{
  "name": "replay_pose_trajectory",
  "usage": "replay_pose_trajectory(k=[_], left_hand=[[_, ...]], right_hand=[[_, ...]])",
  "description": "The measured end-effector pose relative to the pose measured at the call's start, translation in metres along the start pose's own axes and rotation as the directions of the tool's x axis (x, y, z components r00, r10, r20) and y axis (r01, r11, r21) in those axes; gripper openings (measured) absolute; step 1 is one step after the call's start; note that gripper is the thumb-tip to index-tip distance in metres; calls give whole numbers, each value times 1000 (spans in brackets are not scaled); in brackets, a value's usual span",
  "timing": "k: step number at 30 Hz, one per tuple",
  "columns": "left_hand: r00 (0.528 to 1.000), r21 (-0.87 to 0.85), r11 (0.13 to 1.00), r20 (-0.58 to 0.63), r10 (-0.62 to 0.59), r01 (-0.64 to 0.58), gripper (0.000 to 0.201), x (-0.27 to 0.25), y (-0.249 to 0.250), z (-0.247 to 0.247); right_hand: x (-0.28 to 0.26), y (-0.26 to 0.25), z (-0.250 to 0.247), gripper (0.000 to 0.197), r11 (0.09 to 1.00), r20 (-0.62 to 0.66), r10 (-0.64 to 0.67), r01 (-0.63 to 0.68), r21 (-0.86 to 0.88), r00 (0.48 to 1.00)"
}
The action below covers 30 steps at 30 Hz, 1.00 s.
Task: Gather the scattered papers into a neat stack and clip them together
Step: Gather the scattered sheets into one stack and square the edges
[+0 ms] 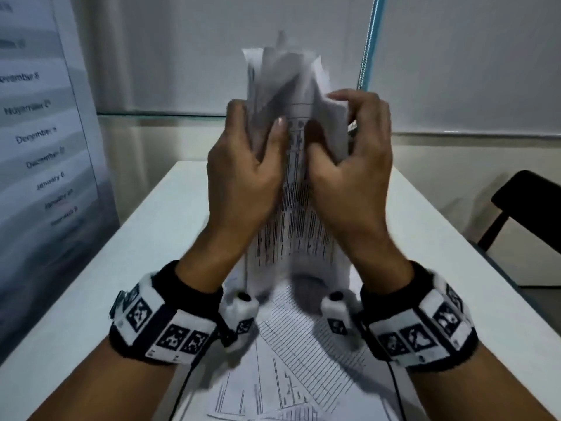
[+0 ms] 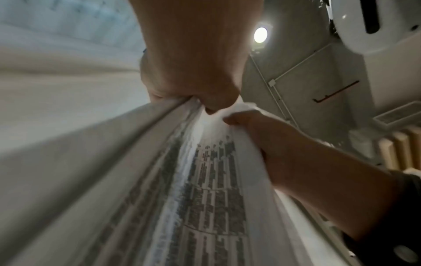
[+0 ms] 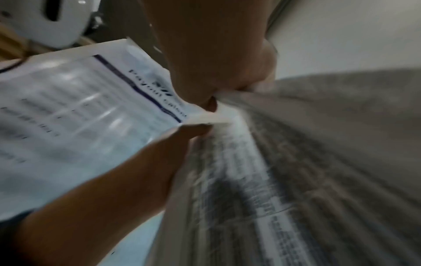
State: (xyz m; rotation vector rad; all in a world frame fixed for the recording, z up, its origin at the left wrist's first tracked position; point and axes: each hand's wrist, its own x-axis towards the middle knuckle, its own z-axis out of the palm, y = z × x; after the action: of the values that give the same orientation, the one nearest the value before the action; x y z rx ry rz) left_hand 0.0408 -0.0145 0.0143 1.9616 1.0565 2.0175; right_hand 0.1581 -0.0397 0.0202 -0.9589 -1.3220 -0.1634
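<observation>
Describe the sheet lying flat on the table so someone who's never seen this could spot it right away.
Start at the white table in the head view and come to its near edge, below both wrists. The flat sheet lies there, printed with ruled lines and turned at an angle. Unlike the bundle that the left hand and right hand grip upright, it rests on the tabletop, untouched.
</observation>
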Motion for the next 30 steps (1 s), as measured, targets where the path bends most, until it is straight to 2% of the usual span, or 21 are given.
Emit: replay_pose_trajectory(k=[2, 3, 4, 5, 6, 7, 8, 9, 10, 12, 14, 15, 17, 19, 21, 23, 24, 25, 28, 30], left_hand=[[999, -86, 995, 12, -41, 42, 37, 11, -12, -9], [993, -201, 973, 57, -108, 117, 40, 18, -22, -13], [974, -340, 914, 130, -186, 220, 45, 24, -34, -18], [941, -459, 824, 225, -254, 332, 48, 28, -47, -22], [900, -523, 736, 314, -302, 430, 47, 30, -59, -23], [857, -522, 685, 390, -338, 508, 42, 28, -65, -24], [817, -481, 670, 443, -370, 565, 37, 26, -68, -22], [790, -427, 680, 462, -403, 596, 32, 22, -69, -19], [786, -387, 700, 446, -428, 601, 27, 20, -69, -15], [845, -362, 772, 335, -416, 523, 12, 18, -64, -9], [914, -372, 835, 194, -357, 405, 15, 21, -59, -8], [927, -386, 842, 163, -338, 376, 16, 23, -59, -8], [904, -392, 816, 223, -364, 425, 13, 26, -69, -11], [818, -299, 781, 385, -427, 549, 22, 23, -86, -14], [726, -210, 751, 508, -464, 627, 29, 17, -103, -16], [697, -223, 714, 529, -484, 664, 30, 13, -110, -14], [701, -255, 693, 517, -491, 674, 31, 11, -111, -11], [715, -301, 674, 493, -496, 674, 32, 10, -110, -9], [778, -458, 630, 395, -488, 627, 31, 4, -102, -2], [803, -530, 603, 379, -460, 596, 29, 4, -97, -1]], right_hand=[[13, 17, -10, 25, 986, -34, 81, -75, 147, 996], [21, 32, -15, 24, 944, -14, 189, -178, 277, 982], [29, 49, -21, 23, 849, 62, 324, -319, 421, 944], [34, 64, -27, 24, 701, 199, 433, -467, 539, 879], [36, 79, -31, 30, 536, 351, 485, -590, 604, 801], [35, 87, -34, 39, 423, 478, 492, -680, 599, 728], [31, 93, -35, 43, 387, 564, 491, -746, 541, 664], [27, 95, -34, 39, 428, 609, 496, -784, 449, 619], [23, 96, -29, 29, 506, 609, 511, -785, 357, 607], [20, 88, -18, 15, 645, 490, 559, -722, 250, 669], [20, 78, -9, 22, 734, 353, 535, -629, 256, 768], [21, 75, -7, 27, 757, 319, 516, -597, 264, 795], [20, 75, -6, 33, 765, 320, 511, -592, 255, 798], [15, 90, -8, 31, 742, 381, 549, -643, 189, 744], [9, 104, -11, 30, 693, 458, 588, -707, 139, 667], [4, 111, -13, 32, 655, 497, 601, -742, 142, 626], [2, 113, -12, 30, 662, 490, 600, -737, 140, 632], [0, 113, -11, 29, 690, 461, 590, -711, 138, 663], [-5, 104, -2, 32, 763, 288, 522, -591, 263, 803], [-6, 100, 1, 40, 768, 195, 483, -520, 374, 853]])
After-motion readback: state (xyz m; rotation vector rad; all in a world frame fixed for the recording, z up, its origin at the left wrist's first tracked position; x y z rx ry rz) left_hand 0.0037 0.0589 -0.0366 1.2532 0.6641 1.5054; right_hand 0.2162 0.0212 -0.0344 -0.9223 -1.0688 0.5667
